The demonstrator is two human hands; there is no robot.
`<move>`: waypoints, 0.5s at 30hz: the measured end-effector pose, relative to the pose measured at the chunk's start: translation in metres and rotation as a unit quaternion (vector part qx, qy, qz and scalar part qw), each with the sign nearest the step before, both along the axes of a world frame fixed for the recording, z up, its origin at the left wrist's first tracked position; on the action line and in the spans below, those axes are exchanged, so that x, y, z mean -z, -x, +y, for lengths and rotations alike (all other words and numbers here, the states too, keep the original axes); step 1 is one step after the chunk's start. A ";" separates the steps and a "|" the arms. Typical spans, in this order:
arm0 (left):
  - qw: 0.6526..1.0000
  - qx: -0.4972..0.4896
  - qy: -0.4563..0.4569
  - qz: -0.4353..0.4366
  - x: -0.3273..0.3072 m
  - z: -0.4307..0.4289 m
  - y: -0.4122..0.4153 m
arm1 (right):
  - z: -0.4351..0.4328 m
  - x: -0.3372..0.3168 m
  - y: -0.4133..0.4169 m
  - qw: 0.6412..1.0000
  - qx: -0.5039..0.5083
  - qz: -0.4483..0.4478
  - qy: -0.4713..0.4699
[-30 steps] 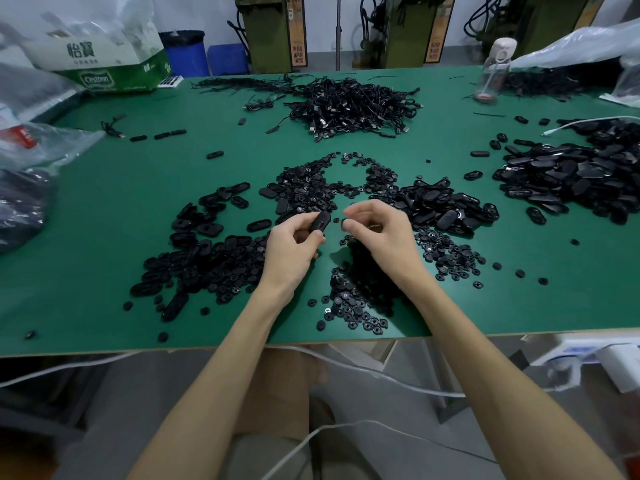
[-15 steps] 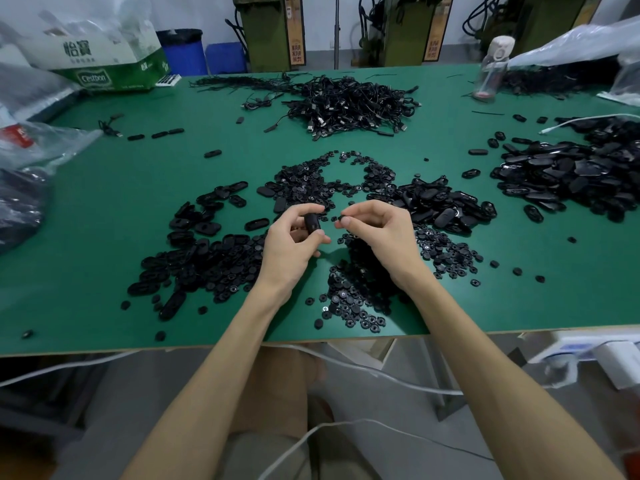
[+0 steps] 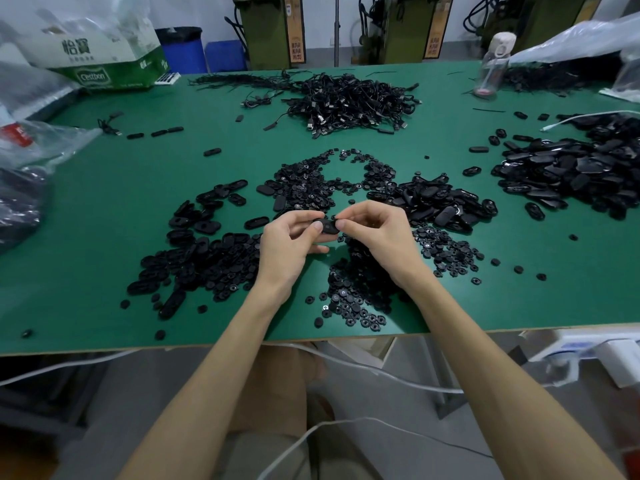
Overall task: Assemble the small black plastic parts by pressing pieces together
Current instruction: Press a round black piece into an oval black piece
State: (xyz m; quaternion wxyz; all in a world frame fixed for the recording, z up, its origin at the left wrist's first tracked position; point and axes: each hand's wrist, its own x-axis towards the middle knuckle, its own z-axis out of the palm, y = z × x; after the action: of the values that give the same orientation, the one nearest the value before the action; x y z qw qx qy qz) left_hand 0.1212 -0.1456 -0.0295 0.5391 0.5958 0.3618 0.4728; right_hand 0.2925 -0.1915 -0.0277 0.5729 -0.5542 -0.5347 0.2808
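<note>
My left hand [image 3: 287, 245] grips a black oval shell [image 3: 327, 226] between thumb and curled fingers, and my right hand [image 3: 377, 237] pinches its other end. The shell is held just above the green table [image 3: 104, 216], over the heap of small round discs [image 3: 349, 299] lying there.

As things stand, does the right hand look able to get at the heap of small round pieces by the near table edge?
Probably yes: the heap of small round pieces lies close by the right hand with nothing between, but that hand pinches the oval part together with the left hand.
</note>
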 end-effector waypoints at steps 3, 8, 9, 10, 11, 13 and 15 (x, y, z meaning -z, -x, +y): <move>1.000 0.012 0.006 -0.006 0.001 0.000 0.000 | -0.001 0.000 0.001 1.000 0.007 -0.012 0.004; 1.000 0.012 -0.001 -0.013 0.002 0.000 0.000 | -0.001 0.000 0.003 0.999 0.026 -0.041 0.004; 1.000 0.012 -0.004 -0.012 0.002 0.000 -0.001 | -0.001 -0.001 0.004 0.999 0.026 -0.047 0.006; 1.000 0.013 -0.005 -0.012 0.002 -0.001 -0.001 | -0.001 -0.001 0.004 0.998 0.024 -0.051 0.006; 1.000 0.015 -0.008 -0.011 0.003 0.000 -0.001 | -0.001 -0.001 0.004 0.998 0.023 -0.054 0.005; 1.000 0.018 -0.021 -0.005 0.003 0.000 -0.001 | -0.003 -0.002 0.004 0.998 0.022 -0.057 0.002; 0.999 0.015 -0.029 0.000 0.003 0.000 -0.001 | -0.003 -0.002 0.005 0.998 0.023 -0.063 -0.002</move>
State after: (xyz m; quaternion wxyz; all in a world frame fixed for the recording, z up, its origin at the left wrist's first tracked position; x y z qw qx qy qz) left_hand 0.1220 -0.1455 -0.0325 0.5286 0.6165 0.3387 0.4751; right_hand 0.2877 -0.1947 -0.0254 0.5455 -0.5818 -0.5573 0.2308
